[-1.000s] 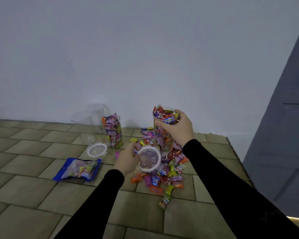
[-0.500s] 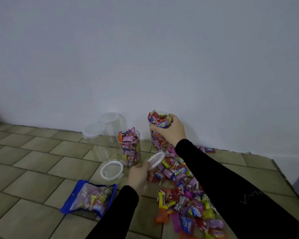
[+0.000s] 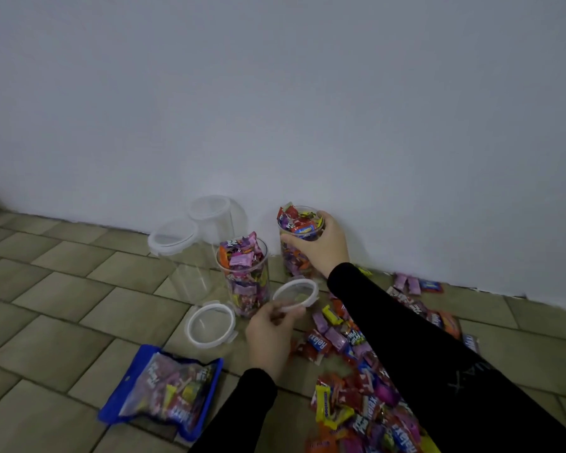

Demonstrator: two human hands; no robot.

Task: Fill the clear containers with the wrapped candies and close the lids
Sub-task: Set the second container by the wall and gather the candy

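A clear container (image 3: 294, 256) heaped with wrapped candies stands by the wall, and my right hand (image 3: 324, 248) grips its rim. My left hand (image 3: 270, 336) holds a round white-rimmed lid (image 3: 295, 294) tilted, low between the two filled containers. A second candy-filled container (image 3: 244, 273) stands lidless to the left. Two empty clear containers, a near one (image 3: 180, 256) and a far one (image 3: 214, 217), have lids on. Another lid (image 3: 210, 324) lies flat on the floor. Loose wrapped candies (image 3: 350, 371) spread under my right arm.
A blue bag of candies (image 3: 164, 389) lies on the tiled floor at the front left. A white wall (image 3: 275, 109) rises right behind the containers. A few candies (image 3: 412, 284) lie by the wall's foot at the right.
The view has shifted left and down. My left hand has turned the lid from edge-on to nearly flat and kept it low. My right hand stays on the container's rim.
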